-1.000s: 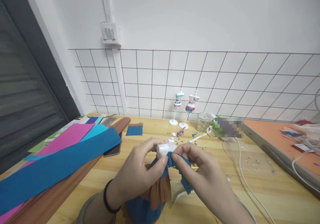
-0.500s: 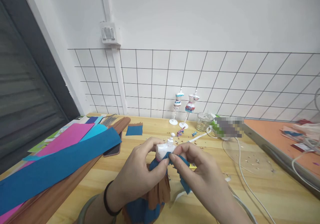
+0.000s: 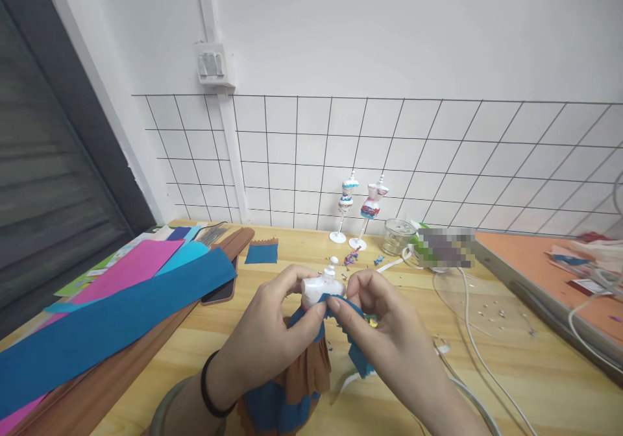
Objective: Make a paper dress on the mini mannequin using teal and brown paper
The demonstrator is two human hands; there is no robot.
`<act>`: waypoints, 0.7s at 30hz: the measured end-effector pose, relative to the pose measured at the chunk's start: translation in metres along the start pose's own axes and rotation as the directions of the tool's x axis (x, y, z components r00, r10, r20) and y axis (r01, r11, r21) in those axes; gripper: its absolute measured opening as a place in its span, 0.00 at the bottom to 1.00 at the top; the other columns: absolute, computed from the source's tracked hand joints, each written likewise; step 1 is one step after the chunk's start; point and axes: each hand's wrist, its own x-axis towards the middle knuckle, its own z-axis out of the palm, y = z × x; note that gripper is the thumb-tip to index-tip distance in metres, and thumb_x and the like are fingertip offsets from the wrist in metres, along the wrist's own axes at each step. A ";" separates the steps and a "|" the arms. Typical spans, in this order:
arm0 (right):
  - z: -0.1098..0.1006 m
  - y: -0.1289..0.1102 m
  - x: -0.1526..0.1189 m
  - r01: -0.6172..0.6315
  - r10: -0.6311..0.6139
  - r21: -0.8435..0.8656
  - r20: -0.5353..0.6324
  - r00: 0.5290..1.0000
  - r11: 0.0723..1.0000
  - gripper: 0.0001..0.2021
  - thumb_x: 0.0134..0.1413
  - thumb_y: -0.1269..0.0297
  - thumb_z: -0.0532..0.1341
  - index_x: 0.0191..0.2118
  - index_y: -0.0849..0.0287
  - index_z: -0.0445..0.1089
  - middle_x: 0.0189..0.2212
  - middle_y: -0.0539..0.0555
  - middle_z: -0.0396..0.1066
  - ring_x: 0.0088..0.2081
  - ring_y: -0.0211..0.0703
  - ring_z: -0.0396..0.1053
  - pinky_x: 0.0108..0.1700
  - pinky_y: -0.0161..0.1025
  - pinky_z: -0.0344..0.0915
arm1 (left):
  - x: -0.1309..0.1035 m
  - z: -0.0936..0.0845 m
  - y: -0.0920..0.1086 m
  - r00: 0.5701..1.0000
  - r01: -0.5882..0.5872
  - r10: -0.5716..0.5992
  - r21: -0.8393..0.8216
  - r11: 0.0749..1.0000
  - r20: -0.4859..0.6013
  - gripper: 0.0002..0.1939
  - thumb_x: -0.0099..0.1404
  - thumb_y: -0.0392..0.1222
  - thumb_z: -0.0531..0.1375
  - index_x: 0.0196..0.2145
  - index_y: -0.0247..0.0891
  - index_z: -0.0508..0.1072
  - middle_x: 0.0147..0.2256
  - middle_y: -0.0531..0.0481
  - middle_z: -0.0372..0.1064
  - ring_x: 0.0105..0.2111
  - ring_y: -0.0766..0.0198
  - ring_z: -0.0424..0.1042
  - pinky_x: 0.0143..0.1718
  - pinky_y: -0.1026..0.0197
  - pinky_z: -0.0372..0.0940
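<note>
Between my hands is a small white dress form (image 3: 321, 289), dressed below in a layered skirt (image 3: 307, 372) of brown and blue crepe paper. My left hand (image 3: 277, 322) is closed around the form, its thumb pressing blue paper to the front. My right hand (image 3: 382, 322) pinches a blue crepe paper strip (image 3: 359, 357) against the chest. The loose end of that strip hangs down under my right fingers. The far side of the form is hidden by my hands.
Two small dress forms (image 3: 372, 210) stand at the wall beside a glass jar (image 3: 398, 236). Crepe paper sheets (image 3: 117, 316) partly cover a phone (image 3: 221, 292) at left. A blue and brown paper piece (image 3: 261, 252) lies behind my hands. Cables (image 3: 479, 351) and an orange board (image 3: 525, 261) are at right.
My right fingers have shifted slightly, spreading away from the form's shoulder while thumb and finger keep the strip. The form has moved a little to the left.
</note>
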 end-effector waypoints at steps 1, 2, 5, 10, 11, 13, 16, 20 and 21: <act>-0.001 0.000 0.000 -0.002 0.001 0.008 0.011 1.000 1.000 0.09 0.57 0.57 0.57 0.30 0.55 0.58 0.23 0.45 0.59 0.25 0.37 0.58 0.26 0.35 0.56 | 0.000 0.000 0.000 1.000 -0.008 0.008 0.008 1.000 -0.009 0.06 0.63 0.40 0.54 0.38 0.40 0.68 0.36 0.51 0.69 0.38 0.62 0.69 0.31 0.67 0.65; -0.001 -0.001 -0.001 0.000 -0.001 0.012 0.019 1.000 1.000 0.09 0.57 0.57 0.57 0.31 0.55 0.59 0.23 0.46 0.59 0.25 0.37 0.58 0.26 0.35 0.56 | 0.000 0.000 -0.001 1.000 -0.010 0.010 0.018 1.000 -0.014 0.06 0.63 0.40 0.54 0.38 0.40 0.68 0.35 0.51 0.69 0.37 0.62 0.69 0.32 0.66 0.65; -0.004 -0.004 -0.002 0.006 -0.006 0.009 0.022 1.000 1.000 0.09 0.56 0.56 0.58 0.31 0.55 0.61 0.22 0.45 0.58 0.24 0.36 0.58 0.26 0.34 0.56 | 0.000 -0.001 -0.002 1.000 -0.007 0.008 0.043 0.999 -0.023 0.05 0.63 0.39 0.54 0.38 0.40 0.68 0.36 0.52 0.70 0.37 0.63 0.69 0.33 0.66 0.64; -0.008 -0.010 -0.002 -0.051 0.056 -0.083 0.061 0.997 0.995 0.10 0.56 0.55 0.58 0.33 0.56 0.66 0.21 0.46 0.60 0.24 0.38 0.60 0.25 0.34 0.57 | 0.001 -0.001 -0.007 0.996 -0.040 0.045 0.066 0.997 -0.073 0.05 0.63 0.38 0.54 0.38 0.41 0.68 0.36 0.53 0.70 0.38 0.64 0.70 0.37 0.64 0.64; -0.009 -0.011 -0.002 -0.049 0.057 -0.103 0.073 0.996 0.993 0.11 0.57 0.55 0.57 0.32 0.57 0.67 0.21 0.46 0.61 0.24 0.38 0.61 0.25 0.34 0.57 | 0.001 -0.001 -0.007 0.996 -0.038 0.043 0.064 0.997 -0.077 0.06 0.63 0.38 0.54 0.38 0.41 0.68 0.37 0.53 0.71 0.38 0.63 0.70 0.37 0.64 0.64; -0.010 -0.012 -0.003 -0.024 0.038 -0.140 0.093 0.995 0.990 0.12 0.57 0.55 0.56 0.30 0.57 0.68 0.21 0.47 0.63 0.24 0.38 0.61 0.25 0.35 0.58 | 0.001 -0.001 -0.007 0.996 -0.033 0.038 0.060 0.998 -0.086 0.06 0.63 0.37 0.55 0.38 0.40 0.68 0.37 0.53 0.71 0.38 0.63 0.70 0.37 0.64 0.64; -0.012 -0.013 -0.005 0.045 -0.024 -0.178 0.123 0.992 0.983 0.12 0.58 0.56 0.56 0.29 0.56 0.69 0.23 0.49 0.67 0.25 0.38 0.63 0.27 0.35 0.59 | 0.001 -0.001 -0.006 0.995 -0.036 0.042 0.062 0.997 -0.093 0.05 0.62 0.37 0.55 0.37 0.40 0.68 0.34 0.54 0.70 0.36 0.64 0.70 0.37 0.64 0.64; -0.013 -0.013 -0.008 0.124 -0.090 -0.161 0.208 0.974 0.979 0.09 0.61 0.60 0.54 0.33 0.54 0.70 0.26 0.48 0.70 0.27 0.38 0.65 0.30 0.34 0.61 | 0.000 0.000 -0.007 0.996 -0.028 0.034 0.070 0.997 -0.084 0.05 0.63 0.38 0.54 0.37 0.40 0.67 0.33 0.54 0.69 0.36 0.63 0.68 0.35 0.65 0.63; -0.013 -0.012 -0.008 0.135 -0.099 -0.149 0.225 0.969 0.980 0.09 0.61 0.61 0.54 0.34 0.54 0.70 0.26 0.48 0.71 0.28 0.38 0.65 0.30 0.34 0.61 | 0.000 0.001 -0.007 0.996 -0.027 0.032 0.069 0.997 -0.082 0.05 0.62 0.37 0.54 0.38 0.40 0.67 0.33 0.54 0.69 0.36 0.63 0.68 0.35 0.65 0.63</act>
